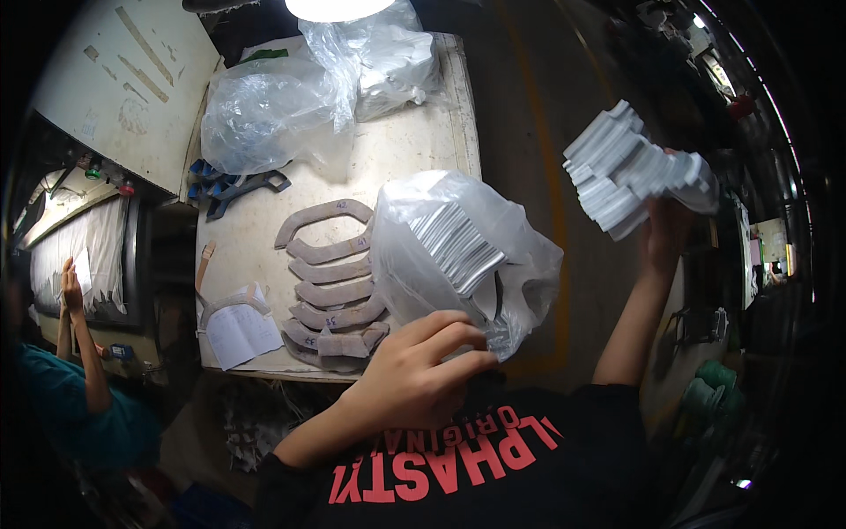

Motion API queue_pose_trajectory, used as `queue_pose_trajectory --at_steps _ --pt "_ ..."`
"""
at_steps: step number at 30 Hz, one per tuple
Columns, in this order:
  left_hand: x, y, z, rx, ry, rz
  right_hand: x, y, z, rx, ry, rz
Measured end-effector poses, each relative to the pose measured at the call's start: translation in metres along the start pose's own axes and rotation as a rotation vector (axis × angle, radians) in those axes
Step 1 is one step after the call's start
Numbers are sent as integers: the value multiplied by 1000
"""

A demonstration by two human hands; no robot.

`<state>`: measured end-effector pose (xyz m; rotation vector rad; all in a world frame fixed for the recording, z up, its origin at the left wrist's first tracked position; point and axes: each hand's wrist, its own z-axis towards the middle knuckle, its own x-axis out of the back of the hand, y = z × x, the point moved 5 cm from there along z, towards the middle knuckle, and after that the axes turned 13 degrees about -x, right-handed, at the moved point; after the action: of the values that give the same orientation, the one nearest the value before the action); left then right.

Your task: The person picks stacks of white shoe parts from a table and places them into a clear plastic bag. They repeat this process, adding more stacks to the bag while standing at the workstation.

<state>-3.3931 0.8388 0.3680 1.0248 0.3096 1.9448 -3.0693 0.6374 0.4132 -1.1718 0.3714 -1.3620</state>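
My right hand [667, 234] is out to the right past the table's edge, closed round the underside of a thick stack of white-grey layered pieces [617, 167]. The stack is slightly blurred and its exact kind does not show. My left hand [432, 357] is at the near edge of a clear plastic bag [414, 264], its fingers bent and closed on the bag's rim. Inside the bag lies another row of thin white-grey pieces [456, 249], packed on edge. The bag bulges over the table's right edge, with its mouth toward the right.
Several curved grey-brown templates [330, 295] lie in a column left of the bag. A paper sheet [242, 331], blue parts [238, 189] and filled plastic bags [264, 115] share the white table [361, 167]. A lamp [339, 7] shines above. Another person [84, 388] works at far left.
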Motion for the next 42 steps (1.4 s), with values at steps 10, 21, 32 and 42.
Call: queue_pose_trajectory --at_steps 10,21,32,42 --pt "-144 -17 -18 83 -64 -167 -74 34 -177 -551 -532 1114" --pt "-152 47 -15 -65 -587 -142 -32 27 -139 -55 -208 61" --pt "-142 40 -19 -61 -495 -101 -57 41 -163 149 -569 -344" --pt "-113 40 5 -102 -404 -8 -73 33 -184 116 -655 -328"
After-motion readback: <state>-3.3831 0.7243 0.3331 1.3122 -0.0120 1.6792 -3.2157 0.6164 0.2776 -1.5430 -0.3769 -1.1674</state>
